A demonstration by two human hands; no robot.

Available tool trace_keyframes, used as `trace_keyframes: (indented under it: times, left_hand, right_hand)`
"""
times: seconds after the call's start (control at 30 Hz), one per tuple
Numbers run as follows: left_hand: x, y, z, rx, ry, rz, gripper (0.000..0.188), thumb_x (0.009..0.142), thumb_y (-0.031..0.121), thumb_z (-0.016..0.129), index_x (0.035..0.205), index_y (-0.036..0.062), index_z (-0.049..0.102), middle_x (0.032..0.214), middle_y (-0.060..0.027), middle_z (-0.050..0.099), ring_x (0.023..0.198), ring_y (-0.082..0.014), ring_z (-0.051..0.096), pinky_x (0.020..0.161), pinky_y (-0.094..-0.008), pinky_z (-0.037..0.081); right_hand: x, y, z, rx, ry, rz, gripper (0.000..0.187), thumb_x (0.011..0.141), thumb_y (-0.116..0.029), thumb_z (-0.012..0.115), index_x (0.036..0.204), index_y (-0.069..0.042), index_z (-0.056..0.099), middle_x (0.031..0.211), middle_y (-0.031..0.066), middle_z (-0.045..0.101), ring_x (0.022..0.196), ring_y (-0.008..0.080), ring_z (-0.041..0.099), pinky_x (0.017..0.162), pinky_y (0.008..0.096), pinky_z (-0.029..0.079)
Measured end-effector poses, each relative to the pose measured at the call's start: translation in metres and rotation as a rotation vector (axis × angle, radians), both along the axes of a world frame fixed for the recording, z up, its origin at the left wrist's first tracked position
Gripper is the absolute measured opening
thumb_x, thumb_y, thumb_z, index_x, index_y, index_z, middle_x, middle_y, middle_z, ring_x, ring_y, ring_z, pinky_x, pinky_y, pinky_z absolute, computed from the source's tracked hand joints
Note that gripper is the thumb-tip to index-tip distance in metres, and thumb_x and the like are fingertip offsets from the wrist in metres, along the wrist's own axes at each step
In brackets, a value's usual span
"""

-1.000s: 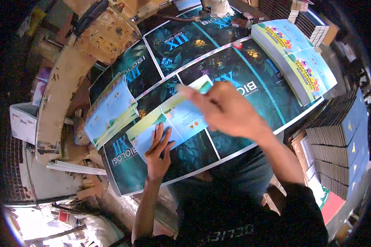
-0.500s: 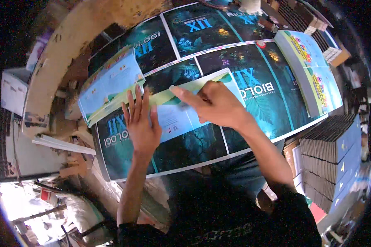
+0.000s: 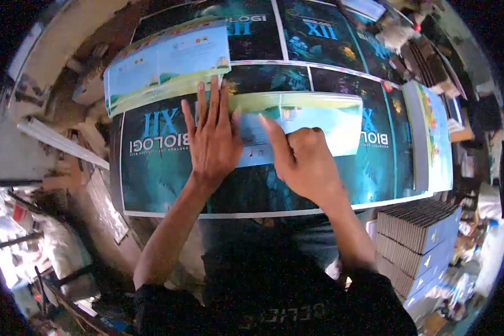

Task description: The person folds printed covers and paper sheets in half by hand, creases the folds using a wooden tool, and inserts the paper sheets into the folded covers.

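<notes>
Both hands have slid nearer since half a second ago. I see my left hand [image 3: 213, 140] flat, fingers spread, pressing the folded sheet [image 3: 313, 120]; my right hand [image 3: 302, 159] half-curled, forefinger on its crease. It lies mid-surface on dark covers [image 3: 157, 168], light blue with a green far edge. Stacks [image 3: 168, 61] crowd left and right [image 3: 431, 134].

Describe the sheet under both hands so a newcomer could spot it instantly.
Start at the big dark printed sheets covering the table. At their middle lies a pale blue-and-green folded sheet, with the left hand flat on its left end and the right hand pressing its lower edge. Unlike the similar stacks at upper left and far right, it lies alone, under the hands.
</notes>
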State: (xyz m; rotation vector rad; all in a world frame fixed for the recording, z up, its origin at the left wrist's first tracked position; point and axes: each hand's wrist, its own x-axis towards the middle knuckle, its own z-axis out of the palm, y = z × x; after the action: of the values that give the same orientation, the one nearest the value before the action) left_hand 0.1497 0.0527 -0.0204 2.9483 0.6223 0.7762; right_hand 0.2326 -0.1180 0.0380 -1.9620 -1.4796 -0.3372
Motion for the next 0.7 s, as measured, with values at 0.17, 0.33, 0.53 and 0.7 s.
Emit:
trace_keyframes:
  times: [0.17, 0.33, 0.53, 0.7]
  left_hand:
    - [-0.009, 0.021, -0.019, -0.377, -0.263, -0.153, 0.059, 0.101, 0.015, 0.040, 0.157, 0.0051, 0.022, 0.163, -0.0161, 0.021, 0.152, -0.0335, 0.016, 0.122, -0.0560, 0.006]
    - [-0.005, 0.025, -0.028, -0.336, -0.230, -0.147, 0.079, 0.085, 0.001, 0.047, 0.157, -0.0021, 0.014, 0.164, -0.0192, 0.019, 0.153, -0.0350, 0.013, 0.121, -0.0566, 0.005]
    - [-0.005, 0.019, -0.020, -0.220, -0.247, -0.178, 0.069, 0.093, 0.008, 0.048, 0.157, 0.0015, 0.022, 0.163, -0.0169, 0.023, 0.152, -0.0319, 0.019, 0.120, -0.0587, 0.003]
    - [-0.005, 0.025, -0.024, -0.006, -0.144, -0.109, 0.053, 0.103, 0.016, 0.042, 0.154, 0.0065, 0.030, 0.161, -0.0139, 0.030, 0.151, -0.0300, 0.022, 0.120, -0.0600, 0.005]
  right_hand:
    - [-0.004, 0.015, 0.009, -0.086, 0.142, -0.002, 0.016, 0.095, -0.012, 0.060, 0.098, -0.001, 0.071, 0.053, 0.0136, 0.055, 0.046, 0.0267, 0.057, 0.048, 0.0399, 0.042]
    - [-0.019, 0.034, 0.020, -0.112, 0.400, -0.016, 0.019, 0.094, -0.013, 0.059, 0.107, -0.004, 0.070, 0.056, 0.0139, 0.056, 0.049, 0.0313, 0.057, 0.051, 0.0430, 0.042]
    - [-0.047, 0.060, -0.002, -0.243, 0.163, 0.051, 0.026, 0.095, -0.015, 0.057, 0.117, -0.007, 0.067, 0.059, 0.0148, 0.057, 0.051, 0.0363, 0.056, 0.054, 0.0461, 0.043]
    - [-0.041, 0.046, -0.007, -0.279, 0.102, 0.072, 0.024, 0.097, -0.017, 0.054, 0.111, -0.003, 0.068, 0.056, 0.0163, 0.057, 0.045, 0.0348, 0.055, 0.047, 0.0428, 0.044]
